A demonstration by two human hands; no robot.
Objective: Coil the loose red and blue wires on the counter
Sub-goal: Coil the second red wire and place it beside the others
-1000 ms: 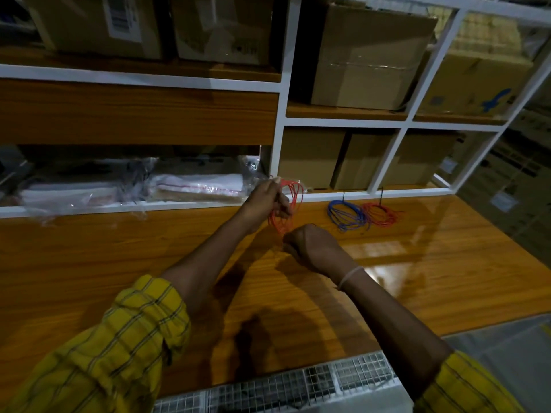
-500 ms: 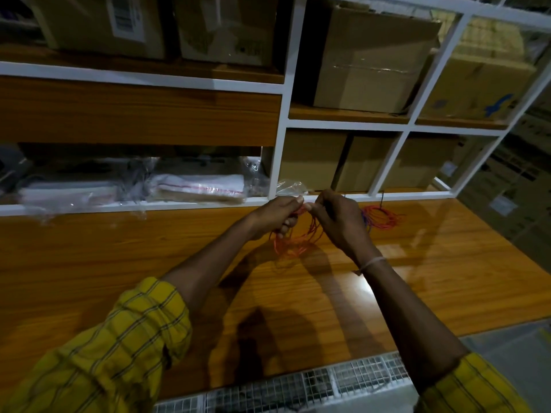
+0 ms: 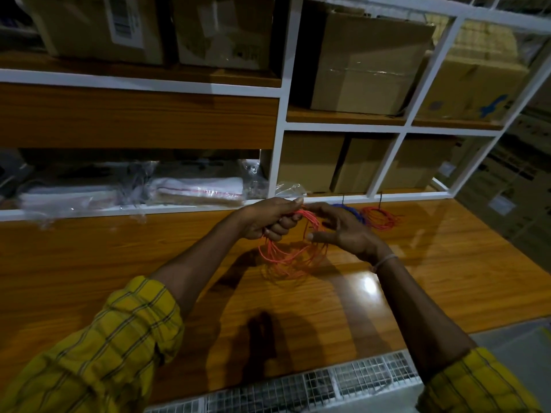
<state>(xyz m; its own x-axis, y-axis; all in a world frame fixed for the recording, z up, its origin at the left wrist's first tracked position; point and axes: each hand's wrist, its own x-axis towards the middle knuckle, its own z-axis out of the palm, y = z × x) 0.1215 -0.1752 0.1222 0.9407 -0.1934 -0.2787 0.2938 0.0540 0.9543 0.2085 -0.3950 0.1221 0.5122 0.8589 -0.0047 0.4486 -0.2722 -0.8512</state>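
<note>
Two hands work one red wire (image 3: 286,254): your left hand (image 3: 269,219) grips its loops together, your right hand (image 3: 343,231), fingers spread, guides the next turn.

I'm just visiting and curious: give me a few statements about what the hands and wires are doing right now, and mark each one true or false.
1. The left hand grips a bundle of red wire loops. True.
2. The right hand is clenched into a fist. False: its fingers are extended beside the loops.
3. A blue coil and a second red coil lie on the counter behind the right hand. True.
4. The held loops lie flat on the counter. False: they hang from the left hand's grip.
5. The shelves hold cardboard boxes. True.
</note>
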